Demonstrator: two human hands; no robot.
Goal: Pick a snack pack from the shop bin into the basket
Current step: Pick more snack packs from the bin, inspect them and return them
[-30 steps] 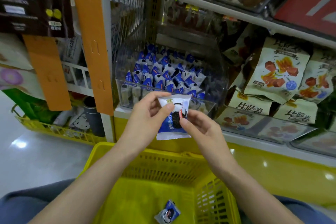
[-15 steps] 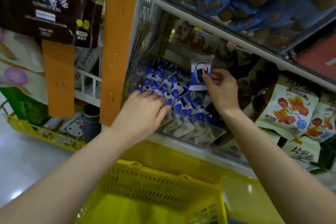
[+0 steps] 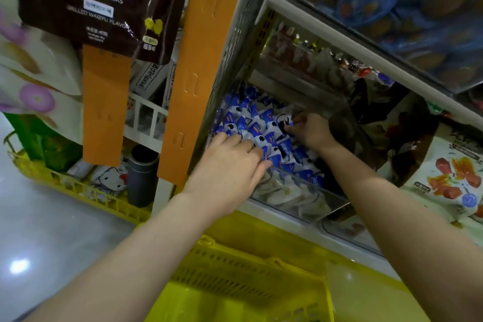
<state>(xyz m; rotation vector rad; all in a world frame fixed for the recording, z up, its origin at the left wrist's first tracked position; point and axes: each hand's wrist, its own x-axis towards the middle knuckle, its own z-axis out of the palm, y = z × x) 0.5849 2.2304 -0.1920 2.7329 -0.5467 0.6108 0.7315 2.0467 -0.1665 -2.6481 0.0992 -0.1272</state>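
Noted: both hands were down in the bin, a clear tub on the lower shelf, heaped with small blue-and-white packs.

Left hand: palm down at the front of the heap, fingers fairly straight and lying on the packs. It grasped nothing that I could see.

Right hand: deeper in and toward the bin's right side, fingers curled down. The tips seemed to pinch one pack by its upper edge. That pack lay among the others, not lifted clear.

Basket: yellow, below the shelf and close in front of the person. Only its rim and slotted wall showed, so I could not tell what it held.

Handling, as I judged it:
- The packs looked very light: thin glossy film, puffed, probably slick and crinkly under the fingers.
- The print showed a dark round biscuit, so the contents were likely brittle and a hard squeeze could crack them.
- The best hold seemed the flat crimped end, thumb against forefinger, or a light grip across the two faces.
- The heap was loose, so neighbours might slide or ride up with the chosen pack.
- The basket sat just below, so a short, gentle drop looked enough.
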